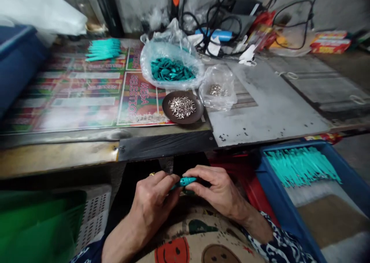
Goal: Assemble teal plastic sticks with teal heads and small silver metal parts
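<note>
A small teal plastic piece [186,181] with dark spots or holes tapers to a point between my two hands, above my lap. My left hand [154,195] pinches its left end, and the fingers hide that part. Thumb and fingers of my right hand [217,186] close on its pointed right end. Beyond the hands, a brown dish [167,114] on the table holds a heap of small shiny metal parts [182,107]. Behind it stands an open clear plastic bag [147,68] of flat teal pieces [172,69].
A smaller clear bag [225,99] holds more metal bits. Long teal pieces are stacked at the table's back left [103,49] and in a blue bin [289,213] at right. Black cables [209,28] tangle along the wall. A white basket [94,213] stands at lower left.
</note>
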